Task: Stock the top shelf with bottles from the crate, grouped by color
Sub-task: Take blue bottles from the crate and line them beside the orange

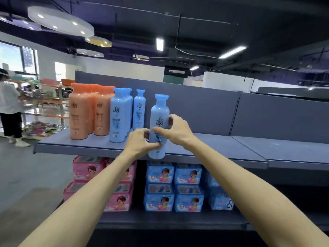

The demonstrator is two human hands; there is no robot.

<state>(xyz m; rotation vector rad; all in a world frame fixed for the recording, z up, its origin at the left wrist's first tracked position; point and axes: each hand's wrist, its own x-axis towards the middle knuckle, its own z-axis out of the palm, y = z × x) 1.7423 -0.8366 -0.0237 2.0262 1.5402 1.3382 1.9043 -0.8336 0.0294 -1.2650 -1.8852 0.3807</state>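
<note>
Hands: left hand (138, 142) and right hand (176, 128) both gripped the blue bottle (159, 125); base at the top shelf (222, 148) lip
Risk: it might tip off; the blue row (119, 114) stood just left

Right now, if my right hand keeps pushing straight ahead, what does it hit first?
Probably the grey back panel behind the top shelf; the right hand, gripping the blue bottle, has nothing visibly ahead, though depth is unclear.

Lower shelf (160, 221): pink packs (114, 191) stacked at left, blue packs (173, 188) stacked to their right, more blue ones further right, partly hidden. Person (9, 107) in white top and dark trousers stands at far left, by orange racks (46, 100) with basins (53, 81) on top. Round ceiling lamps (60, 21) upper left, strip lights (232, 52) on dark ceiling. Window (10, 57) at left. Grey floor (23, 175).
</note>
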